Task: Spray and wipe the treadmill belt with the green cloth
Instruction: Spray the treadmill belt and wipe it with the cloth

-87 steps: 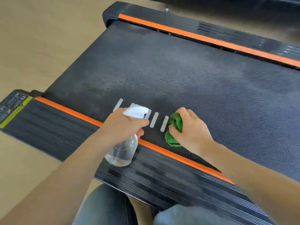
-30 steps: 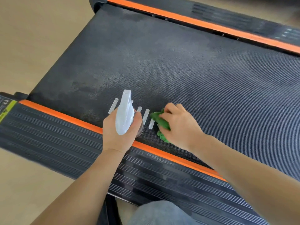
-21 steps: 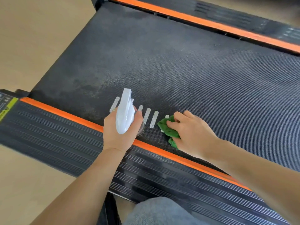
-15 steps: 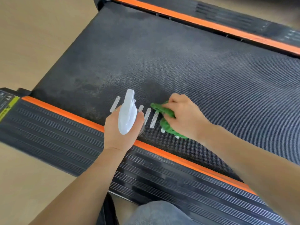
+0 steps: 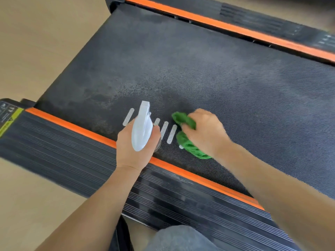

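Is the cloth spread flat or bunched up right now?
Bunched. The cloth is crumpled under the right hand, whose fingers curl over it on the belt; green folds stick out on two sides.

No wording can be read anywhere. A warning label (image 5: 8, 116) sits on the left end of the treadmill's near side rail (image 5: 59, 142), dark with small white pictograms and lines beside a yellow-green strip; its print is too small and blurred to make out.
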Demonstrator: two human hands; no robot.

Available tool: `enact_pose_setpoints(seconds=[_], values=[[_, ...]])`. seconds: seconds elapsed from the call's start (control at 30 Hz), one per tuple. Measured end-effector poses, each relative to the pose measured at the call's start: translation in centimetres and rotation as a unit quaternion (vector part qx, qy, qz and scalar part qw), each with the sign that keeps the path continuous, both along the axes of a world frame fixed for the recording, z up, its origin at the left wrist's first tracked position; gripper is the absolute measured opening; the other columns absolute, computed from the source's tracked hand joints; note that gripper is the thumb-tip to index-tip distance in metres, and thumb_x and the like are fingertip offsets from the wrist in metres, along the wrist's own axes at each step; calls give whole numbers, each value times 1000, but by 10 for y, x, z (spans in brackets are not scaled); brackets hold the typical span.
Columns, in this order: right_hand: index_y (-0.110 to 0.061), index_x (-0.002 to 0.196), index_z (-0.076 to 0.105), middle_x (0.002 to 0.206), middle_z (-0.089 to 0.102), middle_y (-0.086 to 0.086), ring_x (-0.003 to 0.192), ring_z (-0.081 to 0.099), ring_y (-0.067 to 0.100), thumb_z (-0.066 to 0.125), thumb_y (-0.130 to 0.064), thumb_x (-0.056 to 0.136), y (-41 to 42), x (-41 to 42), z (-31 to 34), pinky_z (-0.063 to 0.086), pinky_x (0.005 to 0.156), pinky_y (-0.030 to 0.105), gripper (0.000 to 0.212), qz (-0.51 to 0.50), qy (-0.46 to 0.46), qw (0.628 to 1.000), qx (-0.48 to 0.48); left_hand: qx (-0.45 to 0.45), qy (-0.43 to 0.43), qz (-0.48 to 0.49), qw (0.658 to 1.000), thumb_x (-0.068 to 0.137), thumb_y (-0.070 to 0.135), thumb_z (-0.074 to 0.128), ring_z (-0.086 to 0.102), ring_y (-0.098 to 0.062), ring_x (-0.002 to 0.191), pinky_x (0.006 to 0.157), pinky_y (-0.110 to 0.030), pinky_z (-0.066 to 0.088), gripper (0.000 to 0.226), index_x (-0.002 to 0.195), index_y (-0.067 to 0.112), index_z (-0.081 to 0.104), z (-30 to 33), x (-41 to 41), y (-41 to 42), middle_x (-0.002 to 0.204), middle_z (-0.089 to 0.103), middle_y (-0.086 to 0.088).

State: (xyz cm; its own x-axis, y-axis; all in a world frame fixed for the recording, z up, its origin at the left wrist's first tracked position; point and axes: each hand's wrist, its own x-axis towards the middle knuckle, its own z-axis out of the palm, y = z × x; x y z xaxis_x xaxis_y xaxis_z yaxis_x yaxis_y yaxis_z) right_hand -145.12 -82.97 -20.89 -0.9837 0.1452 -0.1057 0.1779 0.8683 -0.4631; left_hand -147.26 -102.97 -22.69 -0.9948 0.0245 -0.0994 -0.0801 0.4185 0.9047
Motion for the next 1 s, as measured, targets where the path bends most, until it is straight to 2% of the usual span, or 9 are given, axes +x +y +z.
enact_pose_setpoints(seconds=[0.13,0.23,0.33,0.5,0.7,0.8,0.87,0.93,1.0], values=[[-8,93,71,94,58,7,90,53,33,68,-36,87,-32,20,-17,53,74,42,29,-12,15,996,92,7,-2,9,1000,88,35,75,67,-9,81,78,-24,56,17,97,22,74,-2,-1,1,80,68,15],[-9,100,74,98,58,4,93,54,31,69,-28,87,-30,42,-12,53,78,42,23,29,10,998,52,7,-5,9,1000,92,26,76,66,-16,80,77,-27,57,10,91,17,71,-1,-1,1,80,69,8],[-15,100,74,96,55,-3,99,54,23,60,-27,95,-5,47,-2,48,85,35,19,75,-63,995,-20,15,0,2,1000,88,33,74,67,-17,85,79,-24,57,18,94,16,72,-1,0,0,84,70,3],[-5,84,71,90,57,7,90,54,32,62,-21,94,0,19,-13,49,78,40,21,-118,57,991,-27,9,10,-3,1000,87,38,72,68,-13,87,80,-24,57,19,98,23,73,-3,0,0,86,70,10],[-9,102,72,99,51,2,101,46,29,58,-25,95,-41,31,-19,43,76,35,23,-60,-9,998,13,7,8,4,1000,92,26,77,68,-11,85,81,-26,59,12,104,23,74,-3,-1,1,86,70,10],[-12,90,72,91,52,-7,100,53,24,60,-26,94,-31,45,-12,44,77,32,19,-33,-39,997,-59,12,15,-2,1000,91,27,76,67,-14,82,78,-24,57,12,100,20,73,-1,0,0,83,70,6],[-16,93,73,93,63,-7,96,59,18,69,-23,88,-17,42,-7,48,84,32,10,-86,7,989,-123,7,18,-2,1000,90,29,75,67,-16,81,76,-22,56,14,97,18,72,-2,0,1,82,70,4],[-20,105,69,101,66,-8,97,59,12,72,-24,85,-7,27,-5,43,86,25,20,-175,37,972,-156,-2,22,0,1000,91,23,77,66,-17,82,75,-18,55,10,95,15,72,-2,-1,1,83,70,0],[-15,107,67,103,62,0,98,56,20,68,-28,89,-14,14,-10,40,82,27,22,-196,25,975,-97,-1,23,-1,1000,92,19,77,66,-12,81,76,-15,53,8,97,16,73,-2,0,1,83,70,6]])
